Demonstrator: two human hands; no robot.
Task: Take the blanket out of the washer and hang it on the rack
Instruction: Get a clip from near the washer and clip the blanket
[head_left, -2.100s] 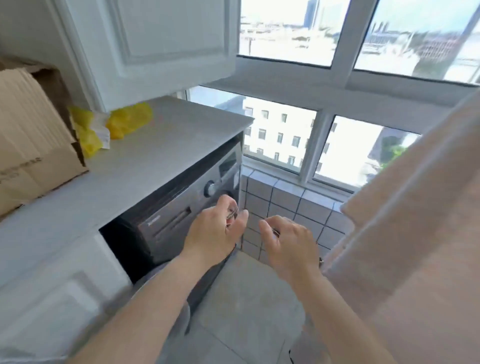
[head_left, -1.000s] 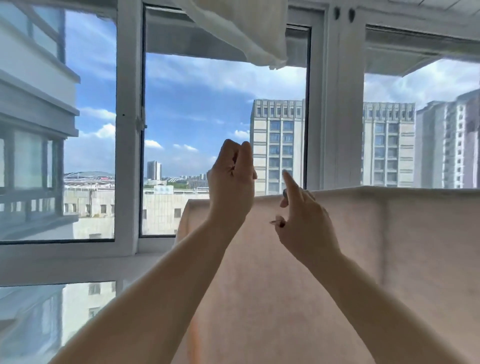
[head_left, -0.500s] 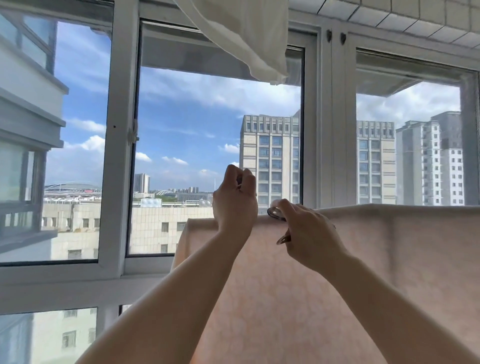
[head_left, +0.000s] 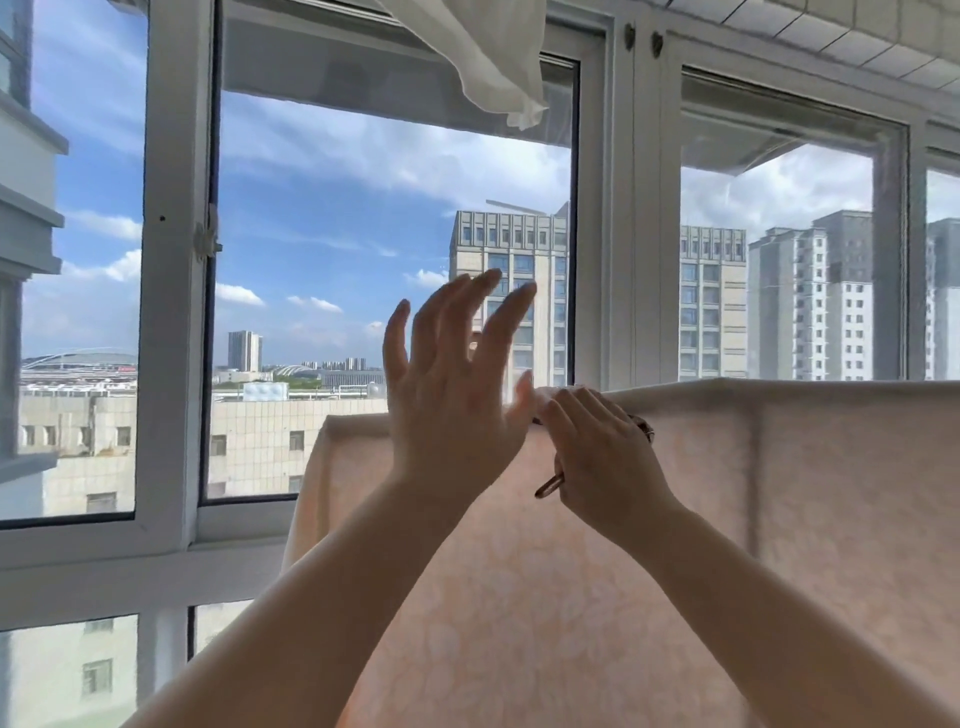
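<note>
Two bare hands are raised in front of a wide window. The left hand (head_left: 447, 395) is released: its fingers are spread and straight, pointing upward, holding nothing, with the back of the hand toward the camera. The right hand (head_left: 597, 457) sits just beside it, lower, with its fingers curled down over the top fold of the blanket (head_left: 675, 545), pinching the cloth there; a small thin brownish piece (head_left: 549, 486) sticks out under the palm, and what it is cannot be told. A ring (head_left: 644, 427) shows on one finger of that hand. The blanket, pale peach with a faint floral pattern, is draped over a horizontal line at about the height of the hands and hangs down across the lower right of the view; whatever bar carries it is hidden under the fold. Its left edge falls beside the white window frame (head_left: 174, 312). A white cloth (head_left: 498, 57) hangs from above, near the top of the frame. Beyond the glass stand tall apartment blocks (head_left: 511, 291) under a blue sky with scattered clouds.
</note>
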